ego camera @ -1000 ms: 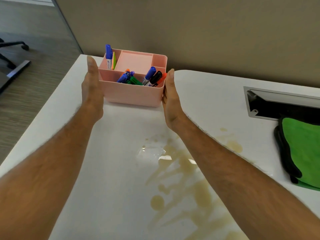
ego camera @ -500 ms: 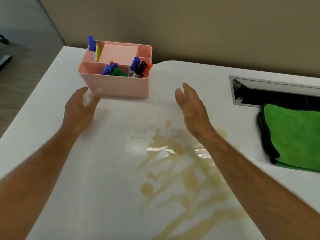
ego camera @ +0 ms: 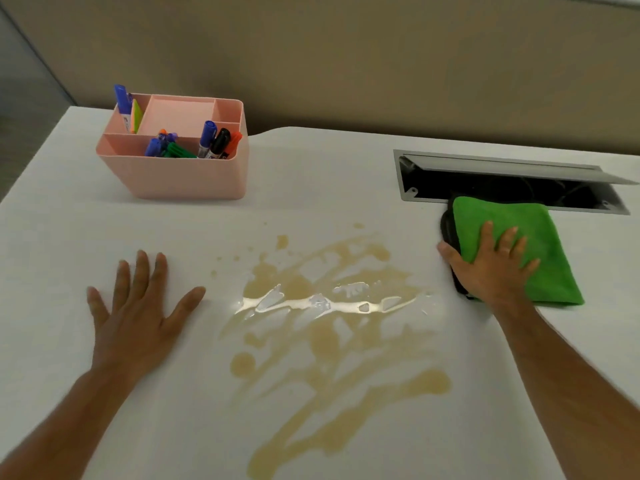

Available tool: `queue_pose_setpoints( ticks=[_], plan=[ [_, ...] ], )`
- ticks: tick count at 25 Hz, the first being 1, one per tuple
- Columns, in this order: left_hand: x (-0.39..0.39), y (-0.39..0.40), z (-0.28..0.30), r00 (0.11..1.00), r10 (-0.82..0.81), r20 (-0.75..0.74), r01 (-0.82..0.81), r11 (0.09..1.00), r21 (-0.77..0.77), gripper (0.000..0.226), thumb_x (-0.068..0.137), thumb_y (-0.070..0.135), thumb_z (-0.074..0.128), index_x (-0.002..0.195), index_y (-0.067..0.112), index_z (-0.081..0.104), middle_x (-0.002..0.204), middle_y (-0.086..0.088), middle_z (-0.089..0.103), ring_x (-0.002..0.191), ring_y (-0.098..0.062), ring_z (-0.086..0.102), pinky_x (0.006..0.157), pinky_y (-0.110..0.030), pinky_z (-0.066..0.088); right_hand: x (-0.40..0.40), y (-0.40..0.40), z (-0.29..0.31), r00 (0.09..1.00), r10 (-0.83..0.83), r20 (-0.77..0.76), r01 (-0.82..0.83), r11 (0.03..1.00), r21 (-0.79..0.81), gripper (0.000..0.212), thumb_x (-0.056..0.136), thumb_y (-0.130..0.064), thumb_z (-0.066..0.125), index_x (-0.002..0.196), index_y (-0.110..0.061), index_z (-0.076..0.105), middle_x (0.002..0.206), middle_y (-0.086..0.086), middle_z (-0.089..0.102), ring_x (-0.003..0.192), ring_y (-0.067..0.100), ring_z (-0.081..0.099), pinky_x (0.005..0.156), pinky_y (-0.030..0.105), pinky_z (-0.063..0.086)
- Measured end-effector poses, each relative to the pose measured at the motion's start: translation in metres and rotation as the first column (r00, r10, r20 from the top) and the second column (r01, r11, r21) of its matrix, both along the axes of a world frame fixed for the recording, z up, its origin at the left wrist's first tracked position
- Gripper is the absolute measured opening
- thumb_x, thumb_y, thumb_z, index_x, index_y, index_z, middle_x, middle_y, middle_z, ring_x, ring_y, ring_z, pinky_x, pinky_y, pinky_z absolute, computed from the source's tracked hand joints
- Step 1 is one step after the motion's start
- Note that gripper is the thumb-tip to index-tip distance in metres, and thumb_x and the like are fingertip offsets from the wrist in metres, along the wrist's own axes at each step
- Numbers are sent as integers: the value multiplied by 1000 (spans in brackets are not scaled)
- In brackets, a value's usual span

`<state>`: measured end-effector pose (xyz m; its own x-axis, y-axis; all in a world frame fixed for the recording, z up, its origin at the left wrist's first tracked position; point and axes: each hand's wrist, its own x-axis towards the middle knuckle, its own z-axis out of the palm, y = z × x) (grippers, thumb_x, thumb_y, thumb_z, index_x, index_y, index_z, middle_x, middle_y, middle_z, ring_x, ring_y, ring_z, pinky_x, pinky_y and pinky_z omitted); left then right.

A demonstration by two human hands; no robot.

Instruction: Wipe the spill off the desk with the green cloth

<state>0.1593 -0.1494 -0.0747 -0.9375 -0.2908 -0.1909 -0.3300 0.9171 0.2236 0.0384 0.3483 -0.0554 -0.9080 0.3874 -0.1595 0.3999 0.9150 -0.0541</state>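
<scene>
Pink organizer (ego camera: 173, 174) sits at the desk's (ego camera: 52, 237) far left corner, likely clear of the mess. Left hand (ego camera: 138, 317) flat, fingers spread, holding nothing, probably bracing. Brown spill (ego camera: 322, 334) mid-desk, unwiped. Right hand (ego camera: 491, 268) lies open-palmed on the green cloth (ego camera: 540, 237) near the right edge, not yet gripping.
</scene>
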Motion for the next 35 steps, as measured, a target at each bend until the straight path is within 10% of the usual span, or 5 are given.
queue_pose_setpoints(
  ticks=[6,13,21,29,35],
  plan=[
    [1,9,0,1000,16,-17,-17,999,-47,107,75,92,0,160,26,-1,170,2,-7,156,-18,-12,122,-58,-9,-2,12,1,995,61,-84,-62,998,-12,73,87,-46,23,153,-14,30,158,24,27,145,47,20,113,70,15],
    [2,11,-1,999,13,-37,-15,997,-70,105,78,91,5,161,26,1,170,1,-5,156,-19,-10,121,-59,-7,18,-29,26,949,63,-309,-123,976,-180,63,85,-41,29,112,7,58,115,36,58,120,54,47,103,66,35],
    [2,11,-1,999,21,-42,-24,997,-70,104,78,91,5,160,26,1,171,1,-4,156,-19,-10,121,-60,-6,18,-34,13,919,375,-117,-374,927,37,95,77,-90,14,153,-35,24,166,14,7,151,38,2,117,63,5],
    [2,12,-3,998,19,-53,-23,996,-82,105,78,91,4,160,26,1,171,1,-3,156,-19,-9,122,-60,-5,-4,-31,-12,934,355,-49,-355,935,19,68,90,-71,12,153,-48,-1,167,0,0,150,45,-3,111,75,0],
    [1,11,-4,999,18,-44,-22,996,-90,105,77,91,3,160,27,1,171,1,-4,156,-19,-10,122,-60,-5,-19,-37,-7,890,452,-57,-455,889,-50,60,92,-59,20,151,-48,22,165,-14,10,153,29,-4,106,79,-5]
  ],
)
